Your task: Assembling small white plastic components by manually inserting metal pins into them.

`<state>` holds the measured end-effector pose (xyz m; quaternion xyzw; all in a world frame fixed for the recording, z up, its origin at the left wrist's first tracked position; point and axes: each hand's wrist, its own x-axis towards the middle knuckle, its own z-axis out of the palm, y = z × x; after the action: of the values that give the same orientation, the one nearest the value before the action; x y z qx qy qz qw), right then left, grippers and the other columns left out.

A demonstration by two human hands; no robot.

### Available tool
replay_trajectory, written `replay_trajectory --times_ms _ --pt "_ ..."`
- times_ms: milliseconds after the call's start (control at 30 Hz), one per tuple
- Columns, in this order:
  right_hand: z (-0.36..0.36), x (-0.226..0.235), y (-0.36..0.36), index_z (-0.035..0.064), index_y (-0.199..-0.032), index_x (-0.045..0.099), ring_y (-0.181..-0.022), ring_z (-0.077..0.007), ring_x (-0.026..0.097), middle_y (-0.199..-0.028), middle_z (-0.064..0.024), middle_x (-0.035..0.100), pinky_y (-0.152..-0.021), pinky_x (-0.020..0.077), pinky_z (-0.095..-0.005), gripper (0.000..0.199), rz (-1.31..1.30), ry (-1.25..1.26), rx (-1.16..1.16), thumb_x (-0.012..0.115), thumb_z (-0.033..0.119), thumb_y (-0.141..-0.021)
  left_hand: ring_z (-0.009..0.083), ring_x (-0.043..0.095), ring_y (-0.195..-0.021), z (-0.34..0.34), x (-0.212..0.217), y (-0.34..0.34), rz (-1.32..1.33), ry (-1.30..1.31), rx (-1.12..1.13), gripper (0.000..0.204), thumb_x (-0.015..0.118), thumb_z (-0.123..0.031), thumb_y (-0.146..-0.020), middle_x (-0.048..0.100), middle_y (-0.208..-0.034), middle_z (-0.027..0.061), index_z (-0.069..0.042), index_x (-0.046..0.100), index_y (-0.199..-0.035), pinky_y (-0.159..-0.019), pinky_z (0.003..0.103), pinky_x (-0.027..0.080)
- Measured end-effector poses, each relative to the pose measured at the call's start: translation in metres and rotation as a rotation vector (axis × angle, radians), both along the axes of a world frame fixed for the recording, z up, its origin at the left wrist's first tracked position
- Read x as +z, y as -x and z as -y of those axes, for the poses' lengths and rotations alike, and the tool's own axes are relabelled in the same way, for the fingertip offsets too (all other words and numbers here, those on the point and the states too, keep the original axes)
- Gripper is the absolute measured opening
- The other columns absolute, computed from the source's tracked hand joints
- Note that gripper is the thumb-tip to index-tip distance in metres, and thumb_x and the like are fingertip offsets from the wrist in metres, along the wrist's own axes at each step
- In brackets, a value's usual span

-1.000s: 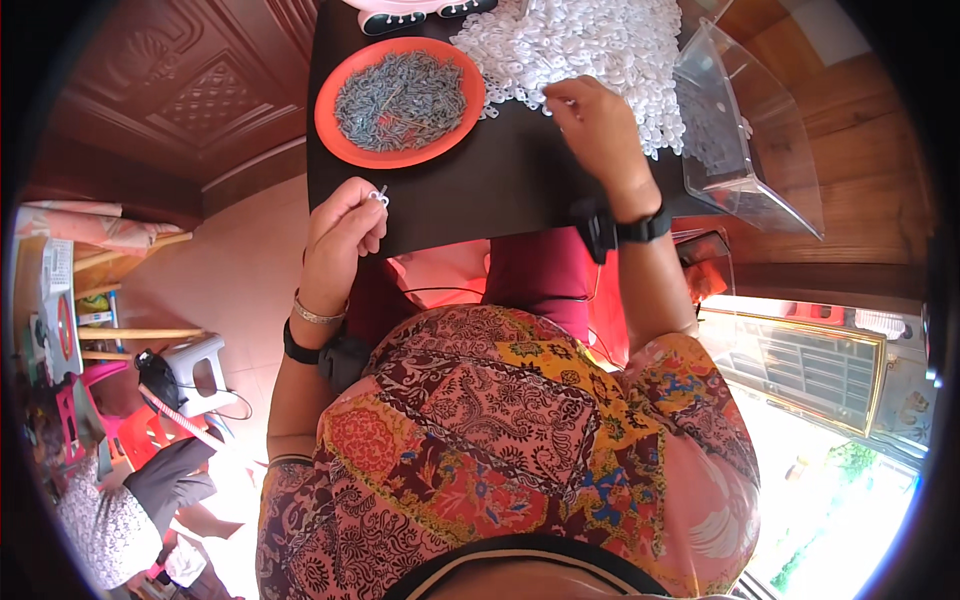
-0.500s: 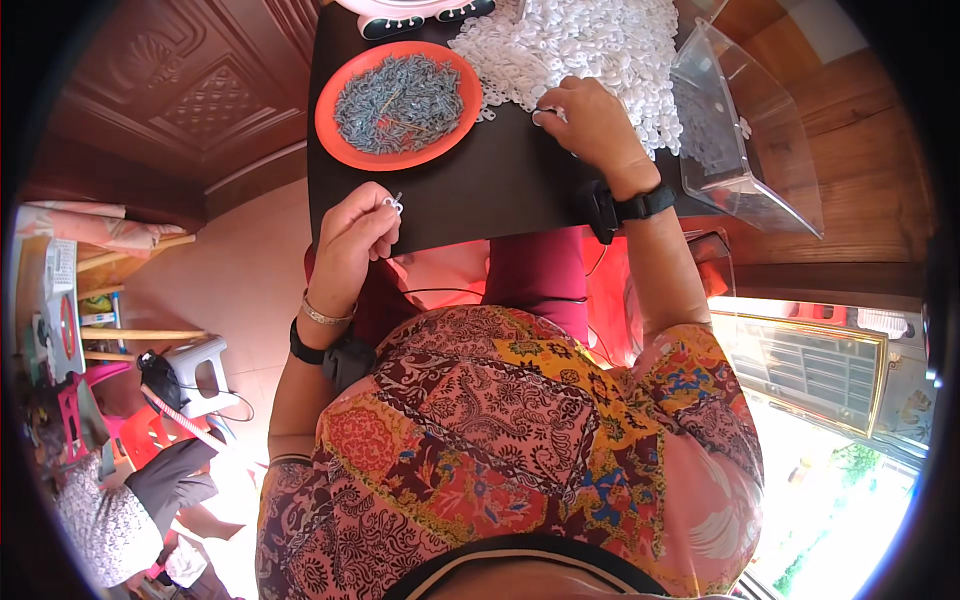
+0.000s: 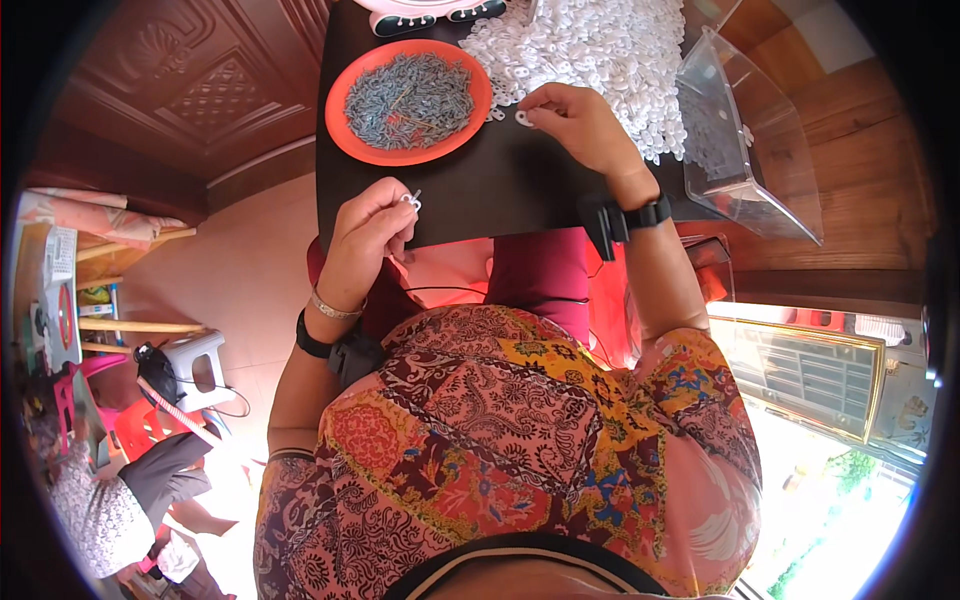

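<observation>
Pinched in the fingers of my left hand (image 3: 368, 235) is a small white plastic piece with a grey screw (image 3: 412, 200) sticking up from it. This hand is over the near left edge of the dark table (image 3: 490, 190). My right hand (image 3: 592, 132) grips another white plastic piece (image 3: 523, 118) between thumb and fingers, in front of a heap of similar white pieces (image 3: 600, 50). To the left of that heap, an orange plate (image 3: 336, 105) holds many grey screws (image 3: 410, 95).
A clear plastic bin (image 3: 750, 165) lies tilted at the table's right side, beside a wooden panel. At the far edge stands a pink and white object (image 3: 425, 15) with black feet. On the left, a white stool (image 3: 200, 370) and another person's dark-clothed legs (image 3: 170, 470) show.
My right hand has drawn left from the edge of the heap, and a white piece now shows in its fingertips. The left hand has shifted slightly right, still holding its piece and screw.
</observation>
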<state>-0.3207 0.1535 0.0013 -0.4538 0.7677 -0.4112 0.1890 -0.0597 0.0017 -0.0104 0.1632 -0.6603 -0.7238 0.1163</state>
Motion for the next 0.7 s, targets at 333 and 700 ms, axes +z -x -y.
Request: replay_trajectory --times_ms 333,700 --pt "0.018 0.017 -0.085 0.0019 -0.100 0.066 -0.076 -0.0067 0.058 -0.087 -0.0023 0.067 -0.072 0.0462 -0.0204 0.014 0.706 0.313 0.148 0.062 0.007 -0.088 0.0088 0.052 -0.059 -0.010 0.013 0.017 -0.260 -0.096 0.028 0.020 0.050 -0.020 -0.091 0.058 -0.072 0.0041 -0.003 0.055 -0.082 -0.054 0.021 0.039" --pt "0.026 0.008 -0.115 0.0019 -0.106 0.065 -0.079 -0.0042 0.059 -0.087 -0.0004 0.066 -0.073 0.0493 -0.0208 0.021 0.564 0.377 0.230 0.063 -0.001 -0.085 0.0098 0.054 -0.060 -0.007 0.000 0.009 -0.302 -0.189 0.075 0.022 0.048 -0.023 -0.092 0.060 -0.075 0.0056 -0.004 0.055 -0.084 -0.056 0.021 0.040"
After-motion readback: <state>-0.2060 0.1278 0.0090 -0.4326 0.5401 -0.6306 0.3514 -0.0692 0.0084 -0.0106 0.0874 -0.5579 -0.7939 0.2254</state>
